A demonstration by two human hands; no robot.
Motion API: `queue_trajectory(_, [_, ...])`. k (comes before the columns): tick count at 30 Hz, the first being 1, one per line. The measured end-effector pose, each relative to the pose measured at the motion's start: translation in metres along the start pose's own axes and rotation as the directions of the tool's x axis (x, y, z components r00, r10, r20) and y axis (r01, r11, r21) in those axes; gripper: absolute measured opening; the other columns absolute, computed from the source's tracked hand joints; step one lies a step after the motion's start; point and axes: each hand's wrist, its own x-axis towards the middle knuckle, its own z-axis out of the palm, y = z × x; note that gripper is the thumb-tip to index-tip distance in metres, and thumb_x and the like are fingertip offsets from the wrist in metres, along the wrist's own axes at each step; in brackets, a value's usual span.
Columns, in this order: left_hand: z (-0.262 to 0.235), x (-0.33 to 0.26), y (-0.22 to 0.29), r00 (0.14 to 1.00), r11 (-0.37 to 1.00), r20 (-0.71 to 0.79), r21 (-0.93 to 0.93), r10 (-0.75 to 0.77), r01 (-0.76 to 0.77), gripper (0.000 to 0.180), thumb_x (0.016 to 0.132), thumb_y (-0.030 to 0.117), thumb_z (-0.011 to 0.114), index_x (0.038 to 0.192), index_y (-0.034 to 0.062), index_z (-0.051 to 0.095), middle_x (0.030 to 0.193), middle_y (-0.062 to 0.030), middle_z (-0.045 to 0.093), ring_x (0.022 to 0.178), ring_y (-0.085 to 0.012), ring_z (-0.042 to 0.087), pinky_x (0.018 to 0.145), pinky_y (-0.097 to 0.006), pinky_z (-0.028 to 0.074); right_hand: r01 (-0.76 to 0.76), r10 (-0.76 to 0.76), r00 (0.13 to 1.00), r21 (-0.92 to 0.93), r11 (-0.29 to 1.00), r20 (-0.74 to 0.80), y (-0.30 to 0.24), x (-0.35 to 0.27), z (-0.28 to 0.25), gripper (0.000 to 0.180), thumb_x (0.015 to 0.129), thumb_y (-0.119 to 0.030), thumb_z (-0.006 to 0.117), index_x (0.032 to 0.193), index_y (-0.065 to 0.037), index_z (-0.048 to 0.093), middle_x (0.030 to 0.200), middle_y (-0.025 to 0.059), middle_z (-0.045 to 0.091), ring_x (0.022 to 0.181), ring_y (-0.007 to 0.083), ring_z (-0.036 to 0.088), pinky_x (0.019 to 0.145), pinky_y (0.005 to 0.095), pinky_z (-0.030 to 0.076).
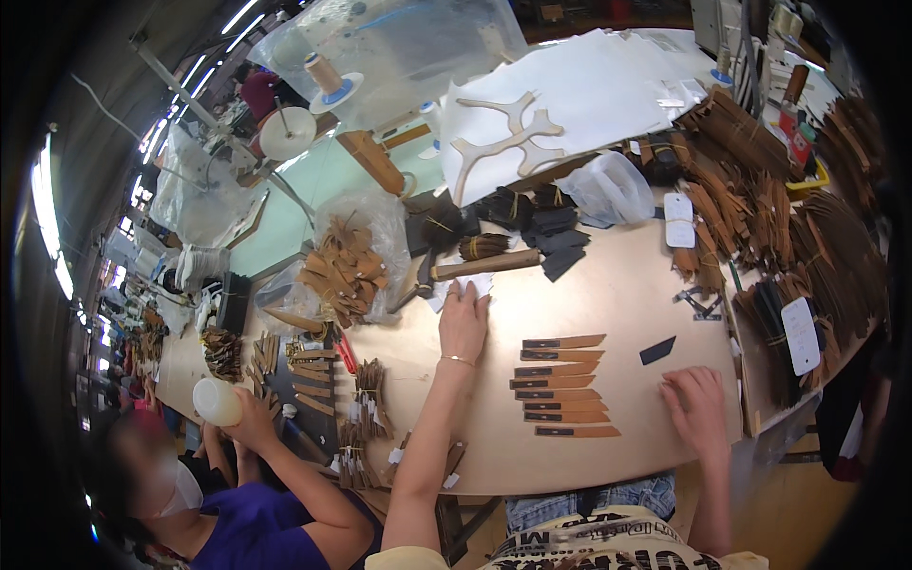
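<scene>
Near a clear bag (391, 245) of brown strips (344, 273), the left hand (463, 328) lays slightly spread fingers on white paper (484, 284), and the right hand (700, 410) rests loosely open, empty.

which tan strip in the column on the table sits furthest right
The bottom strip, closest to the person's body: its tan right end reaches past those of the strips above, and its dark left end also begins further right than theirs.

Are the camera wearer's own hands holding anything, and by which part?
The left hand has its fingers over a white sheet; whether they grip it cannot be told. The right hand rests near a dark piece, with nothing visible held.
</scene>
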Motion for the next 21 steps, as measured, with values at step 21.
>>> queue_trajectory(21, [-0.052,-0.068,0.026,0.995,0.993,-0.076,-0.109,-0.063,0.054,0.038,0.088,0.021,0.07,0.12,-0.0001,0.064,0.135,-0.025,0.052,0.128,-0.0408,0.046,0.112,-0.052,0.031,0.306,-0.316,0.922,0.079,0.949,0.222,-0.011,0.215,0.095,0.035,0.086,-0.025,0.072,0.118,-0.012,0.064,0.111,0.0128,0.058,0.108,0.0303,0.056,0.093,0.0417,0.041])
